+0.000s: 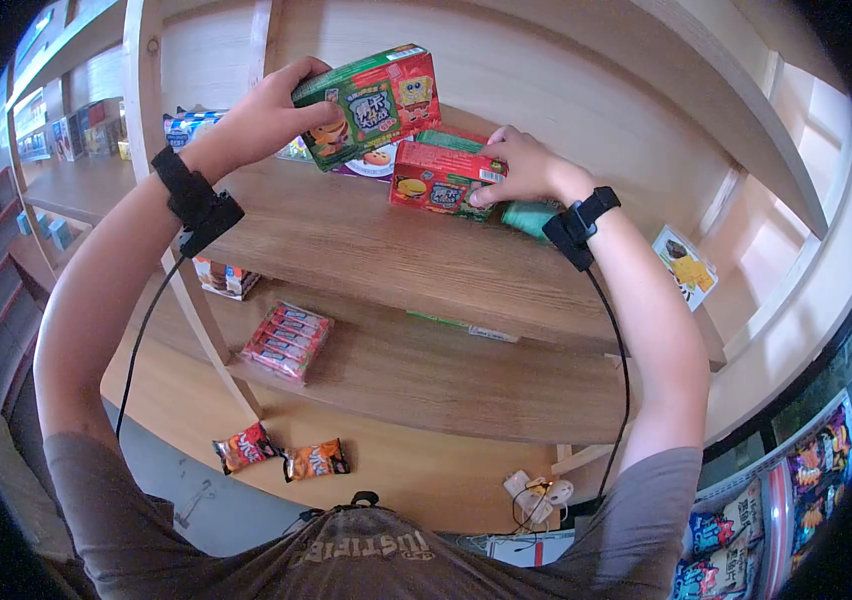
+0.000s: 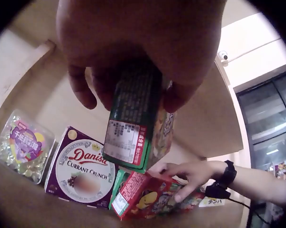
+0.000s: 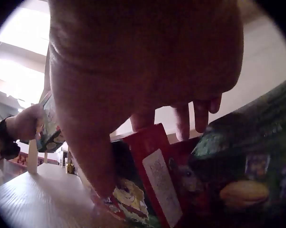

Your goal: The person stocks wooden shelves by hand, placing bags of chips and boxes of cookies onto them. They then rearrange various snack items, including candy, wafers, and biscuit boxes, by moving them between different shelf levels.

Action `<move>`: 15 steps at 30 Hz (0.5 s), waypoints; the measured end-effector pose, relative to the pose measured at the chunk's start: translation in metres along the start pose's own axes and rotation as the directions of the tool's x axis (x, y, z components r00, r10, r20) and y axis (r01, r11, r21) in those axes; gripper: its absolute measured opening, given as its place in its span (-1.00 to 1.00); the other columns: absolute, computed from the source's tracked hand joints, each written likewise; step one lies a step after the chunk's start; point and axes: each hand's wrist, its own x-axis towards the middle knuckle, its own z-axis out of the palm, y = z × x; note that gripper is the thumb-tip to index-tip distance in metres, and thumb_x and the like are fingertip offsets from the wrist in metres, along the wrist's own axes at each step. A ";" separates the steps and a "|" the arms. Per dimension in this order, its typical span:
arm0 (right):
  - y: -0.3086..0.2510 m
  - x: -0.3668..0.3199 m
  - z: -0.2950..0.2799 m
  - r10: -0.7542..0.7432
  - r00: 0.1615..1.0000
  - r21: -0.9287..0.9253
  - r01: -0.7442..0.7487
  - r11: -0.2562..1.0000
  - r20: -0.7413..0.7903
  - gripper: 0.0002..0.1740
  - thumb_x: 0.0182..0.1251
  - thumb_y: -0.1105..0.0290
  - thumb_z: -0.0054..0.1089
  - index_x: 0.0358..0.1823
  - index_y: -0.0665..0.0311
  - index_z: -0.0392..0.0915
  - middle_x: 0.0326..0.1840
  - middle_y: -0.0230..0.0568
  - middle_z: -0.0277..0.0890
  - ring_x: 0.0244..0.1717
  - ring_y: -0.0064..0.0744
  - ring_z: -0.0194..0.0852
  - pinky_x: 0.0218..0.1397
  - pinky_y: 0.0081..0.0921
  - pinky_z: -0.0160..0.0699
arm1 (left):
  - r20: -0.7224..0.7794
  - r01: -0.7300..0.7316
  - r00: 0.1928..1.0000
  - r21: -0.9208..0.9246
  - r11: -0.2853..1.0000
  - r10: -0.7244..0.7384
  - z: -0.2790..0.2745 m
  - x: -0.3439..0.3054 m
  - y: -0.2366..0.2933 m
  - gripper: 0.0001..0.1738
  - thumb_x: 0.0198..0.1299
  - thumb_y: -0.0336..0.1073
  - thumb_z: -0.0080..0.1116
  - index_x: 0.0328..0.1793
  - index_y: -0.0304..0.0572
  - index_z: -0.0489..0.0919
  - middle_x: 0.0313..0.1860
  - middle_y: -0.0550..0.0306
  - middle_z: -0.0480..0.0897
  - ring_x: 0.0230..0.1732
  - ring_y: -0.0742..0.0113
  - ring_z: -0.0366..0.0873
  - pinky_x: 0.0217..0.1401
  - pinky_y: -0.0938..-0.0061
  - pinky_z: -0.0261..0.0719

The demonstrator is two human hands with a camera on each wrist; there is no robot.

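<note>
My left hand grips a red and green snack box with a cartoon on its front. The thumb lies across the front face, and the box is tilted above the wooden shelf. To its right, my right hand holds a similar red and green box, low over the same shelf, thumb on the front and fingers over the top. Another green box shows partly behind that one. In the left wrist view, a purple Danisa biscuit box stands beside the right-hand box.
A clear tub of sweets stands left of the Danisa box. The lower shelf carries a pink multipack. Red and orange snack bags lie below. A wooden upright is at left; a picture card leans at right.
</note>
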 end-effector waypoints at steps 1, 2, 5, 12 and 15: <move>0.000 0.000 0.000 -0.008 1.000 0.001 0.008 1.000 -0.010 -0.07 -0.16 -0.24 0.50 0.21 0.22 0.59 0.31 0.02 0.31 0.36 0.04 0.21 0.44 -0.17 0.23 | -0.003 0.001 1.000 0.001 1.000 -0.001 -0.001 0.000 0.000 -0.39 0.17 -0.06 0.27 0.20 -0.35 0.46 -0.05 -0.14 0.66 -0.02 0.16 0.63 0.13 0.35 0.54; 0.002 0.001 0.001 -0.010 1.000 -0.001 0.010 1.000 -0.009 -0.07 -0.16 -0.24 0.50 0.21 0.22 0.59 0.31 0.02 0.31 0.36 0.04 0.21 0.44 -0.17 0.23 | 0.007 0.009 1.000 0.008 1.000 -0.009 -0.002 0.000 0.000 -0.39 0.16 -0.05 0.27 0.21 -0.35 0.46 -0.05 -0.13 0.66 -0.02 0.16 0.63 0.14 0.35 0.54; 0.005 0.002 0.006 -0.045 0.997 -0.043 0.043 0.998 -0.068 -0.11 -0.14 -0.25 0.48 0.20 0.16 0.61 0.29 0.03 0.32 0.35 0.03 0.23 0.45 -0.18 0.22 | 0.015 0.023 1.000 0.018 1.000 -0.024 -0.004 -0.001 0.001 -0.38 0.16 -0.04 0.28 0.22 -0.34 0.45 -0.05 -0.13 0.66 -0.02 0.16 0.63 0.14 0.35 0.54; -0.004 0.008 -0.003 -0.097 0.991 -0.011 0.099 0.995 0.088 -0.14 -0.10 -0.24 0.46 0.20 0.13 0.60 0.27 0.10 0.37 0.33 0.04 0.27 0.41 -0.19 0.26 | 0.000 0.006 1.000 -0.005 1.000 -0.006 -0.002 -0.001 -0.003 -0.36 0.18 -0.03 0.28 0.23 -0.37 0.44 -0.04 -0.14 0.65 -0.02 0.16 0.63 0.13 0.35 0.54; -0.001 0.007 0.005 -0.156 0.988 0.034 0.156 0.987 0.000 -0.15 -0.09 -0.21 0.47 0.19 0.16 0.59 0.24 0.12 0.40 0.28 0.06 0.34 0.36 -0.18 0.32 | 0.012 -0.038 0.999 0.007 0.999 0.038 -0.005 -0.002 -0.003 -0.36 0.19 -0.04 0.27 0.23 -0.38 0.44 -0.04 -0.15 0.65 -0.02 0.15 0.63 0.13 0.34 0.54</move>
